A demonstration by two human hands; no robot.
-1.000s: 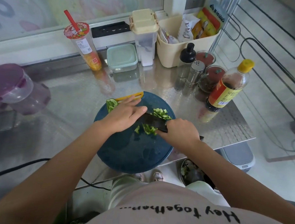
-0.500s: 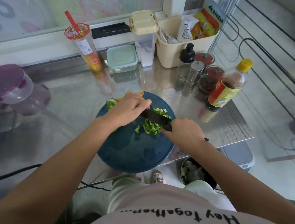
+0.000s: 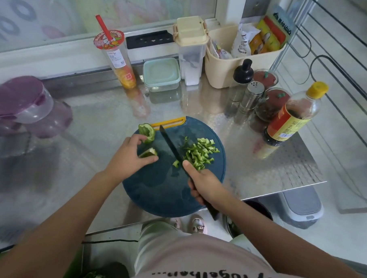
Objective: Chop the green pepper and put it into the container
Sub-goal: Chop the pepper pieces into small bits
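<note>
A round dark blue cutting board [image 3: 161, 190] lies on the steel counter. A pile of chopped green pepper [image 3: 198, 153] sits on its right part. My right hand [image 3: 205, 185] grips the handle of a black knife [image 3: 170, 144], whose blade points away across the board, left of the pile. My left hand [image 3: 129, 157] pinches a green pepper piece [image 3: 149, 153] at the board's left side. Another larger pepper piece [image 3: 147, 132] lies just beyond it at the board's far left edge. A lidded pale green container [image 3: 161, 73] stands at the back.
Behind the board stand a drink cup with a red straw [image 3: 116, 58], a cream-lidded canister [image 3: 190, 51], a beige basket of packets [image 3: 241, 57], shakers [image 3: 250, 96], jars and a yellow-capped sauce bottle [image 3: 293, 116]. A purple-lidded container [image 3: 20, 102] sits at left. The counter's edge runs close at right and front.
My left hand left the knife blade, moved left and took hold of a pepper piece. The knife swung so its blade points away, clear of the chopped pile.
</note>
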